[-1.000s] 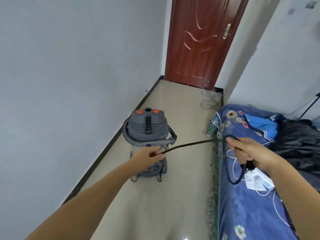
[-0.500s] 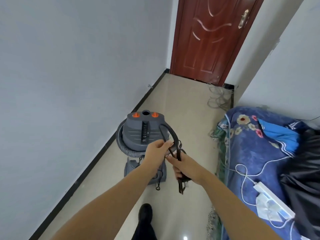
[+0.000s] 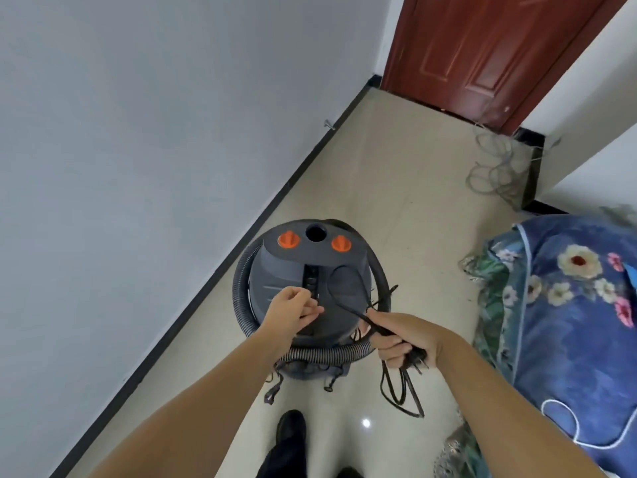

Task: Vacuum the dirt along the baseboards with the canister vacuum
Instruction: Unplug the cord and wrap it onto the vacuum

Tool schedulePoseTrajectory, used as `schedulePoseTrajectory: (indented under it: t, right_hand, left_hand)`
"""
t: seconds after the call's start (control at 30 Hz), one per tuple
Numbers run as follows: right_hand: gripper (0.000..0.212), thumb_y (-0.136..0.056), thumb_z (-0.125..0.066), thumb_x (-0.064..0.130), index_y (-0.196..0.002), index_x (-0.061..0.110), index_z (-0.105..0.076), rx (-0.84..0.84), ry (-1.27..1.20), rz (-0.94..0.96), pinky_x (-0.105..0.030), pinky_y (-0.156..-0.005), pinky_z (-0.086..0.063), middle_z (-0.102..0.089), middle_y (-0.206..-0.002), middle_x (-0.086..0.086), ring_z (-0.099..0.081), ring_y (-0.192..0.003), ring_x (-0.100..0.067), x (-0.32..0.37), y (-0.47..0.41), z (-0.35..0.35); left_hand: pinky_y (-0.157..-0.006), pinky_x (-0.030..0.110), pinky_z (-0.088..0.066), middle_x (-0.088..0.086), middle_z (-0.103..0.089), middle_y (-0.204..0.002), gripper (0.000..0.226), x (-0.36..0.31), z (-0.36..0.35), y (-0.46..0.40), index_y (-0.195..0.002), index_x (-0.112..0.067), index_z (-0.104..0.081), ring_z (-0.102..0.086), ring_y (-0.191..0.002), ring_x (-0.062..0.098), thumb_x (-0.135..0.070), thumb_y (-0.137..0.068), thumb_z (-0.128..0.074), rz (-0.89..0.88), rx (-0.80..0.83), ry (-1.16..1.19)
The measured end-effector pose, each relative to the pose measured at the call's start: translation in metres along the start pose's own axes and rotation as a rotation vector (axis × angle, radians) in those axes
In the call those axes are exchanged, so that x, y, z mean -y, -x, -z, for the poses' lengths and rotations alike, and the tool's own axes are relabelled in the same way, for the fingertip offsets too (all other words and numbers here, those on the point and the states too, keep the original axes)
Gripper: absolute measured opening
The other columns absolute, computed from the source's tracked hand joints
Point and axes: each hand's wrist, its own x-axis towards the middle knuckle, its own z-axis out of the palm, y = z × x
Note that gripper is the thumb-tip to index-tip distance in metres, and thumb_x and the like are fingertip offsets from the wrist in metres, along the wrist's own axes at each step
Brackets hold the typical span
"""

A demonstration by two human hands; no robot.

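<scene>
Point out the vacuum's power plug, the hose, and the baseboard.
power plug (image 3: pixel 418 359), head view, black body sticking out of the right fist.
hose (image 3: pixel 241 298), head view, ribbed left bend around the canister.
baseboard (image 3: pixel 220 281), head view, black strip under the left wall.

Stands upright on the floor just beside the black baseboard (image 3: pixel 220 270): grey canister vacuum (image 3: pixel 306 281), two orange knobs on top, ribbed hose (image 3: pixel 241 291) coiled round it, black cord (image 3: pixel 348 305) looping above its lid.
</scene>
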Motion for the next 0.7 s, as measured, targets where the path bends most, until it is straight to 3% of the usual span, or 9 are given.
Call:
schedulePoseTrajectory:
  t: [0.1, 0.17, 0.23, 0.33, 0.43, 0.5, 0.6, 0.7]
  right_hand:
    - [0.028, -0.094, -0.053, 0.045, -0.088, 0.018, -0.058, 0.068, -0.112, -0.091, -0.017, -0.037, -0.03, -0.026, -0.049, 0.009, -0.024, -0.034, -0.001, 0.013, -0.032, 0.043]
    - [0.029, -0.096, -0.051, 0.042, -0.084, 0.017, -0.058, 0.096, -0.151, -0.165, -0.015, -0.035, -0.03, -0.028, -0.047, 0.009, -0.026, -0.033, 0.0, 0.021, -0.055, 0.068]
    - [0.029, -0.096, -0.051, 0.039, -0.08, 0.016, -0.056, 0.008, -0.149, -0.277, -0.015, -0.033, -0.031, -0.028, -0.046, 0.009, -0.026, -0.032, 0.0, 0.026, -0.077, 0.088]
    - [0.031, -0.101, -0.044, 0.038, -0.079, 0.016, -0.05, -0.139, 0.201, -0.468, -0.016, -0.036, -0.03, -0.03, -0.048, 0.008, -0.024, -0.035, -0.002, 0.03, -0.104, 0.105]
    - [0.034, -0.103, -0.038, 0.038, -0.078, 0.016, -0.047, -0.131, 0.475, -0.56, -0.017, -0.041, -0.03, -0.032, -0.051, 0.007, -0.026, -0.038, -0.004, 0.038, -0.125, 0.105]
    - [0.035, -0.102, -0.038, 0.038, -0.077, 0.016, -0.046, -0.077, 0.573, -0.558, -0.017, -0.043, -0.031, -0.033, -0.051, 0.007, -0.027, -0.04, -0.005, 0.047, -0.133, 0.1]
    - [0.035, -0.1, -0.04, 0.039, -0.076, 0.015, -0.048, -0.03, 0.746, -0.419, -0.02, -0.042, -0.034, -0.037, -0.051, 0.007, -0.031, -0.039, -0.008, 0.061, -0.146, 0.086]
    - [0.03, -0.098, -0.047, 0.036, -0.083, 0.011, -0.052, -0.126, 1.248, -0.143, -0.031, -0.054, -0.043, -0.05, -0.067, -0.004, -0.049, -0.053, -0.017, 0.064, -0.163, 0.068]
  left_hand:
    - [-0.071, 0.027, -0.055, 0.012, -0.063, -0.082, 0.015, 0.008, 0.008, -0.049, -0.093, -0.006, -0.059, -0.065, -0.075, 0.021, -0.006, -0.099, -0.045, 0.033, -0.15, -0.071]
    - [-0.081, 0.032, -0.055, 0.013, -0.066, -0.093, 0.022, 0.017, 0.014, -0.077, -0.099, -0.004, -0.062, -0.064, -0.083, 0.023, -0.002, -0.098, -0.04, 0.017, -0.208, -0.183]
    - [-0.088, 0.037, -0.052, 0.011, -0.068, -0.099, 0.027, 0.026, 0.016, -0.097, -0.103, -0.006, -0.063, -0.064, -0.09, 0.024, 0.001, -0.097, -0.038, -0.001, -0.214, -0.269]
    - [-0.086, 0.039, -0.052, 0.007, -0.069, -0.097, 0.029, 0.032, 0.009, -0.118, -0.109, -0.01, -0.064, -0.064, -0.089, 0.023, -0.001, -0.099, -0.038, -0.026, -0.154, -0.347]
    - [-0.069, 0.024, -0.052, 0.0, -0.068, -0.089, 0.032, 0.033, 0.007, -0.134, -0.115, -0.013, -0.065, -0.062, -0.075, 0.012, -0.003, -0.099, -0.039, -0.013, -0.115, -0.466]
    - [-0.062, 0.015, -0.05, 0.0, -0.068, -0.093, 0.032, 0.031, 0.011, -0.142, -0.118, -0.013, -0.064, -0.062, -0.075, 0.007, -0.003, -0.098, -0.042, -0.008, -0.083, -0.545]
    - [-0.079, 0.023, -0.047, 0.003, -0.063, -0.102, 0.031, 0.023, 0.022, -0.153, -0.124, -0.01, -0.061, -0.06, -0.088, 0.017, -0.007, -0.095, -0.05, -0.08, 0.015, -0.808]
    - [-0.067, 0.02, -0.04, -0.006, -0.065, -0.084, 0.022, 0.018, 0.039, -0.161, -0.11, -0.01, -0.069, -0.056, -0.072, 0.009, -0.012, -0.095, -0.053, -0.177, 0.016, -1.028]
